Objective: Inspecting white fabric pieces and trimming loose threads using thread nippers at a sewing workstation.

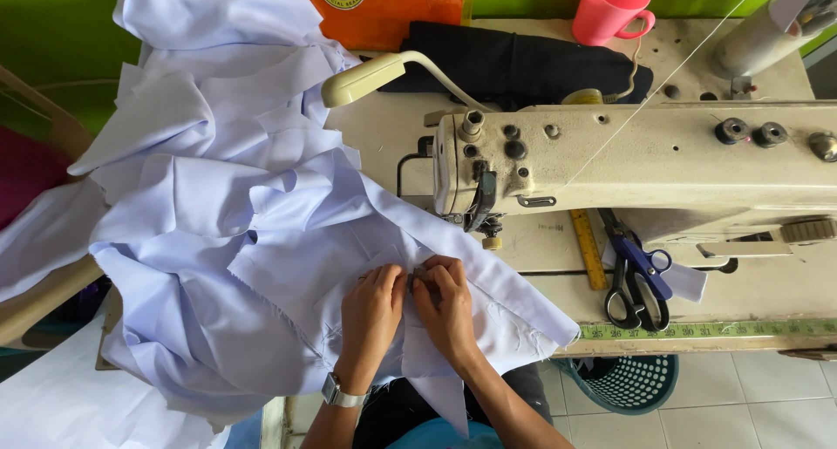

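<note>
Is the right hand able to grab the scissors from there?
Probably yes: the scissors lie uncovered on the table's near edge, just right of the right hand, with nothing between them.

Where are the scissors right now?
In the head view, the scissors lie on the table to the right of both hands, under the sewing machine arm, between the yellow ruler and a tape measure.
</note>
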